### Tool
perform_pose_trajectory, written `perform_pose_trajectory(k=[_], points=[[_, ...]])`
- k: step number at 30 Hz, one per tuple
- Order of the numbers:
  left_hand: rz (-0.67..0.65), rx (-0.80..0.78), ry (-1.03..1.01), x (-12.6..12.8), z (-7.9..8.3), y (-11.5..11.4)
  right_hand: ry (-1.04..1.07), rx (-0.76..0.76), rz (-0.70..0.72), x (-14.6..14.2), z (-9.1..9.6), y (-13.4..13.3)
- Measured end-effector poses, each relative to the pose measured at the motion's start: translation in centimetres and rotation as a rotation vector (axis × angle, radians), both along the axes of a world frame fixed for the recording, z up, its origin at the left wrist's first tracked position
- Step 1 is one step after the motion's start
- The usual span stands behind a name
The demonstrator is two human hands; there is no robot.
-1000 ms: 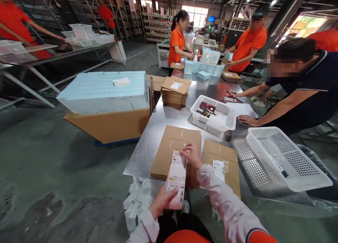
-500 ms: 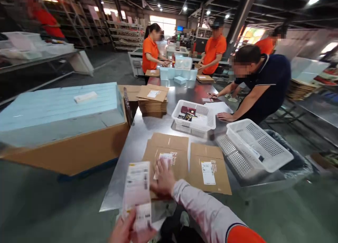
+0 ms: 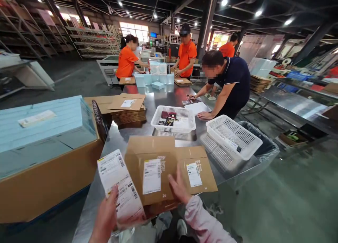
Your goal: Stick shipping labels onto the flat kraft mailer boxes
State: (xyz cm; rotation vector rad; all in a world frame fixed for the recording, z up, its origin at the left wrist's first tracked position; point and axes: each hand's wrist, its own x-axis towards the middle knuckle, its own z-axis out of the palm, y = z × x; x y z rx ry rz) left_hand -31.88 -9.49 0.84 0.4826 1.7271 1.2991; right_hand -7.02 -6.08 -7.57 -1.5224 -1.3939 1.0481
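Note:
My left hand [image 3: 107, 213] grips a strip of printed shipping labels [image 3: 123, 186], thumb on top, at the table's near left. Beside it lies a flattened cardboard box [image 3: 136, 165] with a white shipping label [image 3: 152, 177] stuck on its face. My right hand [image 3: 182, 186] is at this box's right edge, thumb over the face and fingers along the side; the fingertips are partly hidden. A second flattened cardboard box [image 3: 207, 174], also bearing a label [image 3: 194, 174], lies just right of that hand.
White perforated baskets [image 3: 191, 125] [image 3: 253, 139] stand on the metal table [image 3: 116, 137], one holding dark packets. A flattened-carton stack [image 3: 132, 118] sits behind. A large carton [image 3: 60, 169] of light-blue boxes stands left. A person in dark blue [image 3: 232, 81] leans over papers; others wear orange.
My right hand has moved off the label on the left cardboard box to that box's right edge, uncovering the label. The label strip has tilted, and the view has swung right.

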Motion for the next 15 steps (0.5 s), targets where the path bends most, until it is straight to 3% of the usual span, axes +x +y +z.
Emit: perform_pose_trajectory(k=[2,4,6,8,10,13,15], points=[[-0.015,0.02,-0.323,1.6,1.8,-1.2,0.271,0.081,-0.147,4.4,0.6,0.4],[-0.054,0.03,-0.448,3.3,3.4,-2.2,0.363,0.096,-0.258,9.7,1.8,0.8],[-0.073,0.022,-0.436,4.9,4.1,-3.1,0.231,0.027,-0.334,14.1,3.2,1.0],[-0.089,0.01,-0.382,6.4,3.7,-4.2,0.027,-0.076,-0.371,15.6,4.7,0.7],[-0.136,0.001,-0.338,7.6,2.3,-5.7,-0.041,-0.149,-0.228,13.5,5.9,-0.3],[-0.321,0.05,-0.211,8.6,-0.3,-7.6,0.243,-0.205,0.299,6.0,6.5,-3.1],[-0.458,0.11,-0.12,8.6,-1.3,-8.1,0.437,-0.194,0.361,1.4,6.6,-5.0]])
